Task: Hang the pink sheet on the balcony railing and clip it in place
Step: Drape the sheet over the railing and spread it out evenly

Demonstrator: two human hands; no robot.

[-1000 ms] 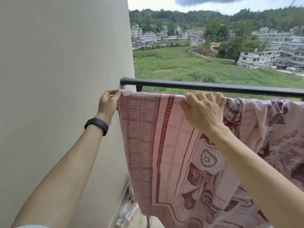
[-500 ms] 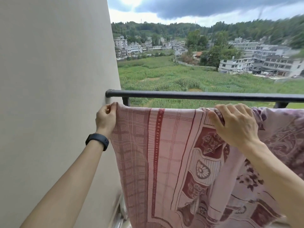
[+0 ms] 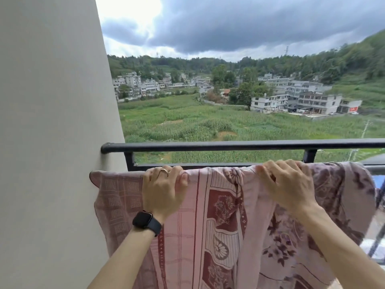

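Observation:
The pink sheet [image 3: 220, 222], patterned in dark red and purple, hangs in front of me with its top edge just below the black top rail of the balcony railing [image 3: 229, 146]. The edge seems to lie along a lower bar, which the cloth mostly hides. My left hand [image 3: 162, 190], with a ring and a black watch at the wrist, grips the top edge left of centre. My right hand [image 3: 285, 184] grips the same edge further right. The sheet's left corner [image 3: 98, 178] touches the wall. No clip is visible.
A plain beige wall [image 3: 52, 132] fills the left side, and the railing ends against it. Beyond the rail lie green fields, houses and wooded hills under dark clouds. A blue object [image 3: 378, 182] shows past the sheet's right edge.
My left hand has slid right from the sheet's corner at the wall to a spot further along the edge. The right hand stays on the edge. The camera has tilted up.

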